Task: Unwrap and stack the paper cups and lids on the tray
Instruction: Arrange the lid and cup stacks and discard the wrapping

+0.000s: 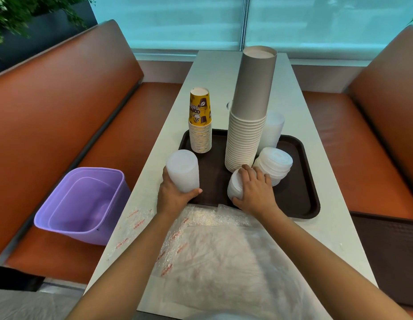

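Observation:
A dark brown tray (295,197) lies on the white table. On it stand a yellow printed cup stack (200,121) at the back left and a tall grey-topped cup stack (249,116) in the middle. Behind the tall stack is a translucent lid stack (273,130); a white lid stack (274,162) leans at its right. My left hand (174,192) grips an upright translucent white lid stack (183,169) at the tray's left edge. My right hand (255,188) lies curled over a small white lid stack (234,187) on the tray's near side.
Crumpled clear plastic wrapping (214,250) with red print covers the near table under my forearms. A purple bin (85,204) sits on the orange bench at left. Another orange bench (367,146) runs along the right, with a dark mat (390,255) on it.

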`<action>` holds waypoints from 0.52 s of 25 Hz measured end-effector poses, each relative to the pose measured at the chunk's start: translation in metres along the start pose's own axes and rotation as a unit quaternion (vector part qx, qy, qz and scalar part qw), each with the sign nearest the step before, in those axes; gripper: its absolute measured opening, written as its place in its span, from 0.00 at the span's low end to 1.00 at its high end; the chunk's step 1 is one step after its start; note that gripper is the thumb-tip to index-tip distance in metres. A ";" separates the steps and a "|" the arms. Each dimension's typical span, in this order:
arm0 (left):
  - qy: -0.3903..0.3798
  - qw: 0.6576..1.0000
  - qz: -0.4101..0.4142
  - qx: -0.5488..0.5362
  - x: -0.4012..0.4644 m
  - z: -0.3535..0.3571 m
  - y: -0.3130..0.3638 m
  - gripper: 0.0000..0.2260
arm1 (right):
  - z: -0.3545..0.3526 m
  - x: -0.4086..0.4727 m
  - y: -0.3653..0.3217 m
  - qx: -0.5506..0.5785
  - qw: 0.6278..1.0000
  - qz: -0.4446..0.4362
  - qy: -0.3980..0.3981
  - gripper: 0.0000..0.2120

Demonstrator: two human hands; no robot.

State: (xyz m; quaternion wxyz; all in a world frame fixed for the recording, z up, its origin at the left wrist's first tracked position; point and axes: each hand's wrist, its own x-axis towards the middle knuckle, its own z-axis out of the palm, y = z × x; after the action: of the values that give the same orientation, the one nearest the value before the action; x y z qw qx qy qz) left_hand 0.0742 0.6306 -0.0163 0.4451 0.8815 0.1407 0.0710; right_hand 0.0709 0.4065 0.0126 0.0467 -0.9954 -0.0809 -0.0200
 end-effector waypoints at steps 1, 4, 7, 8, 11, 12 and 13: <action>0.002 1.000 0.004 -0.007 -0.001 -0.001 0.000 0.52 | 0.000 -0.001 0.000 0.005 1.000 -0.003 0.012 0.38; 0.038 0.999 -0.002 0.007 -0.008 -0.003 0.005 0.52 | 0.003 -0.004 0.002 0.042 0.998 -0.011 0.046 0.38; 0.169 0.985 0.029 0.011 -0.025 -0.008 0.021 0.40 | 0.004 -0.009 0.001 0.045 0.995 -0.017 0.089 0.36; 0.225 0.972 0.070 -0.018 -0.030 -0.010 0.028 0.34 | 0.002 -0.010 0.001 0.056 0.992 -0.021 0.115 0.34; 0.302 0.918 0.246 -0.070 -0.040 -0.006 0.055 0.17 | -0.006 -0.011 0.007 0.147 0.969 -0.015 0.197 0.28; 0.263 0.916 0.292 -0.082 -0.043 0.000 0.066 0.13 | -0.009 -0.011 0.012 0.174 0.959 0.000 0.224 0.25; 0.197 0.928 0.303 -0.094 -0.047 0.007 0.079 0.12 | -0.011 -0.010 0.020 0.187 0.950 0.017 0.248 0.23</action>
State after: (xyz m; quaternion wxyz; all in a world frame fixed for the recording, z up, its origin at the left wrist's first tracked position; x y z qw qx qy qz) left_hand 0.0456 0.5661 0.0429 0.4467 0.8044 -0.0557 0.3877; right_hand 0.0640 0.3847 0.0211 0.2508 -0.9338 -0.0517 -0.2498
